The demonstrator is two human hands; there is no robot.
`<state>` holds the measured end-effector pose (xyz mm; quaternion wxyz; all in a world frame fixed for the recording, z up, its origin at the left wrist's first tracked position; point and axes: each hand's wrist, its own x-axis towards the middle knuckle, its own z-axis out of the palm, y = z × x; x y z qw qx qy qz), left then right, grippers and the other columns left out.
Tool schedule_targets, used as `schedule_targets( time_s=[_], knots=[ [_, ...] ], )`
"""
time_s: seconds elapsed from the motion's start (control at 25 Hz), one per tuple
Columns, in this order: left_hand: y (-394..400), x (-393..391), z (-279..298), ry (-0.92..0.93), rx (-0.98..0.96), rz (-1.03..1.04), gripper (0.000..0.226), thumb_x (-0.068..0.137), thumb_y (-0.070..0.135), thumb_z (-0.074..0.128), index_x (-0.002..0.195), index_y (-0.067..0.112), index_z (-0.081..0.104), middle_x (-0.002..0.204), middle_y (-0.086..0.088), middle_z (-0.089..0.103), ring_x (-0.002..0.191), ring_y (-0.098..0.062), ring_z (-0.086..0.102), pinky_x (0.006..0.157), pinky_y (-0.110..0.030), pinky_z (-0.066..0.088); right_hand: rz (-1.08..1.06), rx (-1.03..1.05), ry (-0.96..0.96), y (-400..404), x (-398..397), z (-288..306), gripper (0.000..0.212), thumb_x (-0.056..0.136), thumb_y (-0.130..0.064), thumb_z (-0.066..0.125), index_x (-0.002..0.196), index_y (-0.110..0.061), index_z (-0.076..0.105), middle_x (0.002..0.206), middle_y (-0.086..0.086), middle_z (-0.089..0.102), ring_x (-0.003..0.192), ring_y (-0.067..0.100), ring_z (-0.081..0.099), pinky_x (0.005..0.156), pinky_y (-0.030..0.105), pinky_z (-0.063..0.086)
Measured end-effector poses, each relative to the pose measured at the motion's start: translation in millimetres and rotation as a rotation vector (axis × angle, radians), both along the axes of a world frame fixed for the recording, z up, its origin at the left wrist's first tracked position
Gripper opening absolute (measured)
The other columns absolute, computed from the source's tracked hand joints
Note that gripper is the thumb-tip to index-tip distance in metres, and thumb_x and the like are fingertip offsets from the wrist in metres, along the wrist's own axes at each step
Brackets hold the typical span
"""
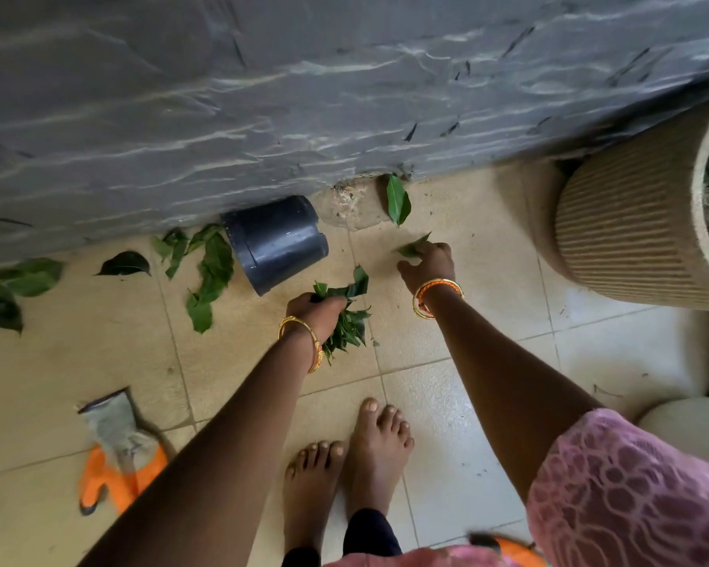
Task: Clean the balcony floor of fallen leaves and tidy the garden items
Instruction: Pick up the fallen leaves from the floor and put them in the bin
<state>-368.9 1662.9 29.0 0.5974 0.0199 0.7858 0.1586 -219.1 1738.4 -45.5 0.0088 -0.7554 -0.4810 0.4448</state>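
Beige tiled floor [99, 354]: left hand [314, 311] clutches a gathered leaf bunch [346, 321] as storage, freeing right hand [428, 263] to pinch a fallen leaf [412, 247] mid-frame.

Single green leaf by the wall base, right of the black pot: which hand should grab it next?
Right. The right hand is already nearest that single green leaf, only pinching one small leaf. The left hand grips a full bunch of green leaves and sits farther away.
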Motion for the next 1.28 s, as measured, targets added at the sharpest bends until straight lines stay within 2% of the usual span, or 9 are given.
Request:
schedule_targets(
  time_s=[0.16,0.36,0.52,0.6,0.72,0.88,1.0,1.12,1.28],
  knots=[
    [-4,-3,-5,0.012,0.012,0.010,0.014,0.088,0.022,0.062,0.095,0.012,0.054,0.081,-0.002,0.054,0.079,-0.019,0.052,0.075,-0.032,0.040,-0.114,0.285,-0.032,5,2,4,0.040,0.078,-0.032,0.074,0.105,-0.004,0.068,0.115,0.009,0.059,0.101,0.021,0.059,0.084,0.018,0.041],
    [4,-7,-26,-0.015,-0.008,0.046,0.016,0.086,0.024,0.061,0.095,0.012,0.053,0.088,-0.007,0.058,0.086,-0.024,0.058,0.080,-0.036,0.048,0.135,0.325,-0.247,42,-24,-16,0.061,0.078,-0.046,0.069,0.119,-0.002,0.056,0.125,0.015,0.043,0.112,0.028,0.046,0.095,0.034,0.045],
    [12,-13,-41,-0.061,-0.018,-0.081,0.012,0.086,0.025,0.058,0.086,0.013,0.055,0.091,-0.011,0.060,0.089,-0.027,0.059,0.082,-0.038,0.048,0.274,0.383,-0.363,61,-44,-38,0.030,0.092,-0.012,0.056,0.119,-0.002,0.058,0.122,0.016,0.053,0.114,0.032,0.047,0.093,0.037,0.047],
    [11,-17,-43,-0.069,-0.019,-0.095,0.014,0.085,0.026,0.058,0.088,0.012,0.058,0.095,-0.014,0.062,0.094,-0.030,0.061,0.086,-0.040,0.049,0.245,0.385,-0.308,60,-42,-39,0.019,0.091,-0.008,0.057,0.108,-0.002,0.065,0.108,0.016,0.061,0.102,0.030,0.055,0.081,0.033,0.048],
    [5,-16,-33,-0.031,-0.019,-0.027,0.014,0.085,0.025,0.060,0.086,0.011,0.058,0.094,-0.013,0.062,0.094,-0.030,0.060,0.083,-0.039,0.049,0.230,0.367,-0.198,43,-30,-21,0.024,0.088,-0.023,0.065,0.089,0.000,0.068,0.083,0.013,0.061,0.076,0.026,0.057,0.062,0.029,0.042],
    [-14,-5,-1,0.067,0.077,-0.115,0.026,0.086,0.029,0.067,0.102,0.012,0.058,0.091,-0.004,0.056,0.082,-0.020,0.054,0.068,-0.026,0.043,0.219,0.319,-0.025,-20,-13,24,0.013,0.081,-0.016,0.072,0.082,-0.004,0.070,0.081,0.011,0.068,0.070,0.019,0.060,0.068,0.030,0.053],
    [-37,-1,24,0.138,0.174,-0.287,0.041,0.079,0.038,0.074,0.110,0.018,0.056,0.098,-0.001,0.056,0.090,-0.020,0.054,0.073,-0.027,0.044,0.284,0.264,0.067,-82,-9,62,0.007,0.078,-0.002,0.069,0.078,-0.009,0.068,0.077,0.007,0.071,0.068,0.018,0.065,0.068,0.026,0.054],
    [-60,0,46,0.024,0.106,-0.422,0.042,0.075,0.051,0.073,0.096,0.017,0.061,0.090,-0.002,0.061,0.084,-0.020,0.057,0.070,-0.026,0.044,0.020,0.064,0.268,-128,-21,105,0.021,0.077,0.008,0.064,0.081,-0.012,0.058,0.072,0.004,0.068,0.063,0.014,0.065,0.052,0.011,0.047],
    [-87,-9,72,-0.075,-0.013,-0.301,0.037,0.076,0.047,0.073,0.089,0.013,0.064,0.081,-0.002,0.064,0.069,-0.010,0.056,0.054,-0.022,0.040,-0.393,-0.276,0.565,-158,-40,143,0.031,0.078,0.018,0.057,0.095,-0.007,0.055,0.073,0.010,0.065,0.063,0.014,0.064,0.054,0.020,0.053]
  ],
)
